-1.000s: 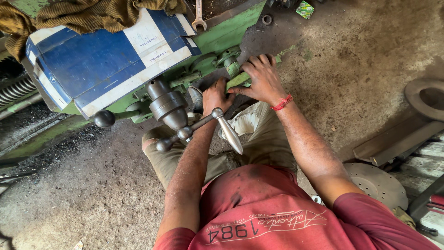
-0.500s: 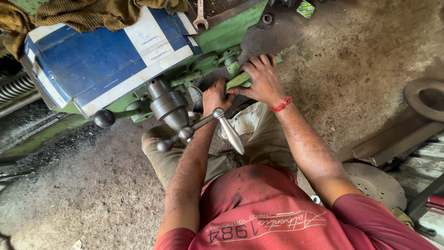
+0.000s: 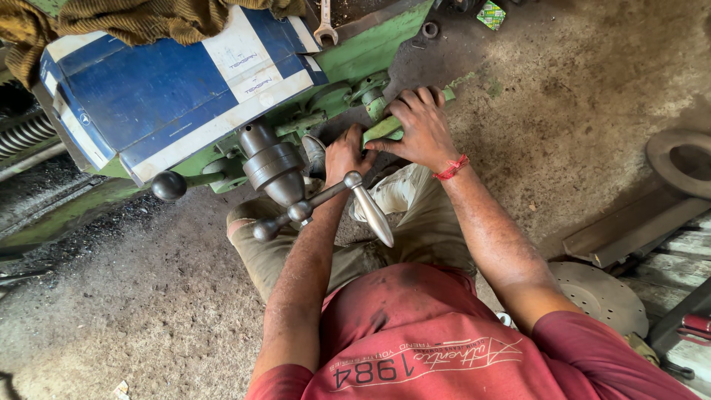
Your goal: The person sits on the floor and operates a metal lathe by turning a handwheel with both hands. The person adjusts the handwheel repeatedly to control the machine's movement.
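Two hands work at the green machine's (image 3: 370, 52) lower edge: right hand (image 3: 422, 126) clamped on a green bar (image 3: 386, 129), left hand (image 3: 344, 154) closed beside it. Firm, level support prevents slipping.

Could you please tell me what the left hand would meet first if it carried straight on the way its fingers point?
Probably the green machine body just beyond the left hand; depth is hard to judge.
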